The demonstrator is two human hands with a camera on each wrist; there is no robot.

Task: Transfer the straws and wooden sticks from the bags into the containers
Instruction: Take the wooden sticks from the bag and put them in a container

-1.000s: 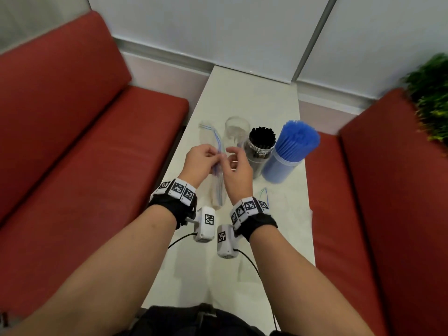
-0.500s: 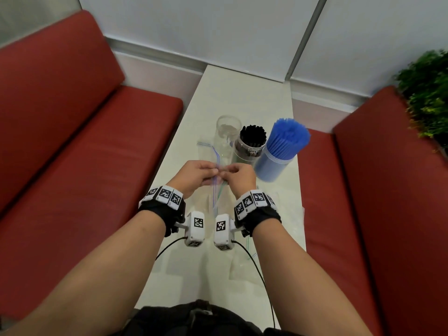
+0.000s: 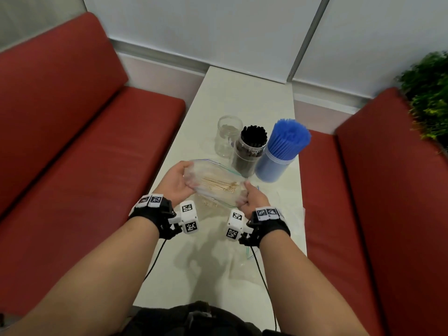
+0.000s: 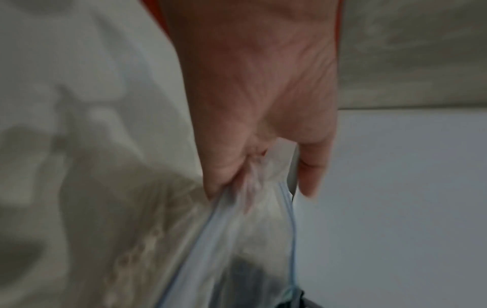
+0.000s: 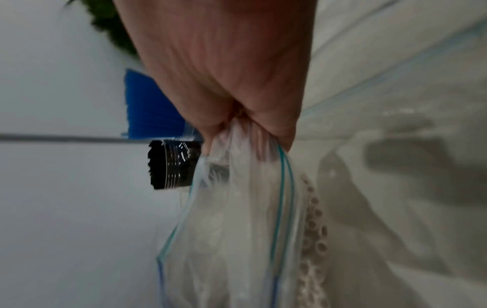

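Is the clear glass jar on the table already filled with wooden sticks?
No, the clear glass jar stands empty, while the wooden sticks are in the zip bag.

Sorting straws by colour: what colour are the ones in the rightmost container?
Blue straws; the head view shows them best.

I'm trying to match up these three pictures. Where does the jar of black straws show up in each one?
Head view: the jar of black straws stands mid-table, between the empty glass jar and the blue straws.
Left wrist view: it cannot be made out; only a blurred dark patch shows through the bag.
Right wrist view: left of centre, lying sideways in the picture.
Shared landmark: the blue straws, right beside it in the head and right wrist views.
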